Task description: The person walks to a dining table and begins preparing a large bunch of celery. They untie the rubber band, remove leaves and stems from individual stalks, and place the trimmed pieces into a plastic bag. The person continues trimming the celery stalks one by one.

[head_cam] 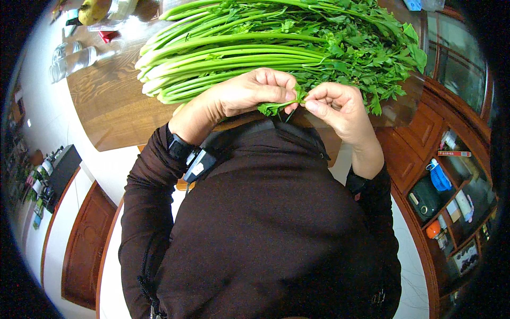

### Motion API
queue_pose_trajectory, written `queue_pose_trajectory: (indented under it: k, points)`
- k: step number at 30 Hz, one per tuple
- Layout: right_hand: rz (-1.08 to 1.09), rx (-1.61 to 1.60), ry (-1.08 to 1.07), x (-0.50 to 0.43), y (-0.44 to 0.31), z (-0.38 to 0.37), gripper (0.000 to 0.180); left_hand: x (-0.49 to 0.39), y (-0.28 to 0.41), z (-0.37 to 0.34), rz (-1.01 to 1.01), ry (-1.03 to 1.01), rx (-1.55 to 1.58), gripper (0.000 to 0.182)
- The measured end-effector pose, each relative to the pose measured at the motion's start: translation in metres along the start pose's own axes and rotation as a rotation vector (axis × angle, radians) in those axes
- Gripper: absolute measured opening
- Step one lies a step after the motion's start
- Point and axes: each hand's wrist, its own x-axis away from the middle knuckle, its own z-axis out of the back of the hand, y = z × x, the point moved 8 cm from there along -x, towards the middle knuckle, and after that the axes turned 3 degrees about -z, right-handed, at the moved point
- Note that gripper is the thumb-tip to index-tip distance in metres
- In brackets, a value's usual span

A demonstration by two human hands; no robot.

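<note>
A large heap of celery (239, 52) lies across the wooden table (107, 103), pale stalk bases to the left, dark leaves to the right. In front of it, near the table's close edge, my left hand (259, 91) pinches a small leafy celery sprig (275, 107) between thumb and fingers. Its curled leaves hang below that hand. My right hand (338, 105) meets it from the right, thumb and forefinger pinching the sprig's other end. Both hands nearly touch at the fingertips. A black band circles my left wrist.
Clear glass jars (73, 62) lie at the table's left end. Beyond them are a yellowish fruit (93, 11) and a red item (108, 36). A wooden cabinet with open shelves (450, 199) stands at the right. A small grey device (199, 165) sits beside my left forearm.
</note>
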Motion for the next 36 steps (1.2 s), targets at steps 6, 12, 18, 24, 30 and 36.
queue_pose_trajectory:
  k: [6,12,18,24,30,36]
  points:
    - [0.109,0.157,0.143,0.0,-0.004,-0.003,0.008,0.0,-0.001,0.011,-0.033,0.194,-0.027,0.01]
    - [0.169,0.203,0.235,0.002,-0.012,-0.007,0.007,0.003,0.003,0.028,-0.064,0.38,-0.137,0.011]
    - [0.099,0.207,0.233,0.008,-0.015,0.003,0.008,0.023,0.03,0.034,-0.055,0.408,-0.105,0.011]
    - [-0.01,0.08,0.119,-0.001,-0.005,-0.011,0.009,0.017,0.059,-0.011,-0.281,0.164,-0.911,0.018]
    - [-0.055,0.132,0.046,-0.007,-0.004,-0.016,0.013,0.025,0.068,-0.024,-0.365,0.12,-1.185,0.013]
    - [-0.152,0.14,-0.083,-0.011,0.005,-0.025,0.017,0.027,0.057,-0.032,-0.255,-0.08,-1.205,0.01]
